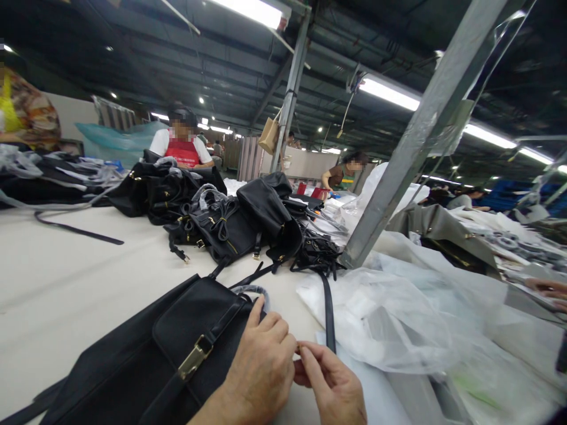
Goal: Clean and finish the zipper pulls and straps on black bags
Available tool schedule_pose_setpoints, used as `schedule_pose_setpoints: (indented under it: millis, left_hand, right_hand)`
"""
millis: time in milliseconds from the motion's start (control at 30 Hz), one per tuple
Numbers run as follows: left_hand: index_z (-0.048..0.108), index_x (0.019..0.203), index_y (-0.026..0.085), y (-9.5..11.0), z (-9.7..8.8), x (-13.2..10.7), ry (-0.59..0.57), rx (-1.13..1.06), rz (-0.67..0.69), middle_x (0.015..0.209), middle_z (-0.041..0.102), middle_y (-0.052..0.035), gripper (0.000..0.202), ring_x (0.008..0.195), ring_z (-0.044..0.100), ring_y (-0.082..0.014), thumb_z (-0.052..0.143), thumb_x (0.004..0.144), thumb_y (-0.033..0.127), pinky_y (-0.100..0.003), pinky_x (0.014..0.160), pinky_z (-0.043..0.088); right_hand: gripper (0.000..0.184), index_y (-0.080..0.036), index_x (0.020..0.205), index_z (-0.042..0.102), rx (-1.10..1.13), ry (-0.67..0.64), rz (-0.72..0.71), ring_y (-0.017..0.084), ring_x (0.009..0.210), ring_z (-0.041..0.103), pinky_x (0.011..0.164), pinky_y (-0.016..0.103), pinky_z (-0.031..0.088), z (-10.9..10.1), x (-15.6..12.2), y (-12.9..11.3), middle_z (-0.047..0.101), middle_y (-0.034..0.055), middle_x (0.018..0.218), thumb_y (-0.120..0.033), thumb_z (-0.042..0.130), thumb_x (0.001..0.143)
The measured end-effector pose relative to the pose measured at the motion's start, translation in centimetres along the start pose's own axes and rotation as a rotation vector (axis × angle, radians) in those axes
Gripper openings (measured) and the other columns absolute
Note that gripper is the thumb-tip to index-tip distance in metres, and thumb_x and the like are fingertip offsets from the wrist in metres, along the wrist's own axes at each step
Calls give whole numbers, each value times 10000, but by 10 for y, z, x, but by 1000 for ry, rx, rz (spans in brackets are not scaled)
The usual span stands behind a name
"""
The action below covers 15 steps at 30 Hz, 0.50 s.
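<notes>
A black leather bag with a gold clasp lies on the white table right in front of me. My left hand rests on the bag's right edge, fingers curled. My right hand meets it, thumb and forefinger pinched. Between the fingertips of both hands sits a tiny gold piece that I cannot name. A black strap runs up from behind my right hand.
More black bags are piled mid-table, and clear plastic bags spread on the right. A slanted grey metal post rises from the table. Two seated people work at the far side, and another person's hand shows at the right edge.
</notes>
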State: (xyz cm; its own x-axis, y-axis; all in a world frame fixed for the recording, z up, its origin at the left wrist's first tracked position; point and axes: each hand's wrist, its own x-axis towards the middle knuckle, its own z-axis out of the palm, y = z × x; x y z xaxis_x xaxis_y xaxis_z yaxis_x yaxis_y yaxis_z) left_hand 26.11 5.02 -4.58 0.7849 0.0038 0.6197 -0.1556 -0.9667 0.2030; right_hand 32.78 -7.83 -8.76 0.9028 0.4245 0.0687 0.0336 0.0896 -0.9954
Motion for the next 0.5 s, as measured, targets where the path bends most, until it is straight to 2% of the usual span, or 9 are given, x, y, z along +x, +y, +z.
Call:
schedule_pose_setpoints:
  millis: [133,267,367,500]
  left_hand:
    - [546,714,216,0,1,0,12,1,-17,735,560,15,111,816,524,-192,594,792,153,-533,1149,228]
    - [559,725,214,0,2,-1,-6,34,14,746,569,13,104,816,528,-193,628,801,199,-532,1159,205]
    - [568,731,211,0,3,-1,-24,48,39,759,580,11,90,830,536,-190,624,801,198,-527,1168,185]
    - [570,726,208,0,1,0,-39,39,46,746,573,11,113,828,538,-182,553,794,119,-520,1173,177]
  right_hand:
    - [384,-169,861,766,-46,-69,-12,232,640,718,617,309,609,-5,4,9,755,76,705,-534,707,756]
    - [337,-181,835,755,-159,-41,-96,219,607,712,601,284,604,-7,4,10,740,57,669,-504,666,797]
    - [278,-194,767,734,-308,31,-224,186,559,689,567,238,583,-6,3,5,715,34,639,-453,648,816]
    - [229,-211,692,673,-548,73,-400,130,486,616,511,184,509,-5,3,0,632,-17,554,-343,585,858]
